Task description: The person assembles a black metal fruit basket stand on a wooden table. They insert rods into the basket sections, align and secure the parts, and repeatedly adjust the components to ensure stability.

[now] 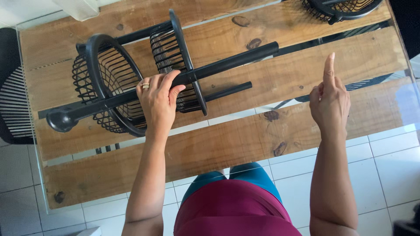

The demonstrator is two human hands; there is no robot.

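Observation:
A black metal stand [227,62] lies on its side across the wooden plank table [245,140], with two round wire baskets [105,83] fixed along its poles. My left hand [158,101] is wrapped around the main pole between the two baskets, a ring on one finger. My right hand [329,101] hovers above the table's right part, holding nothing, index finger pointing up and the other fingers curled.
Another black wire basket [343,8] sits at the table's far right corner. A dark chair [13,105] stands at the left side. White floor tiles [385,153] show through the gaps and around the table. A glass sheet covers the planks.

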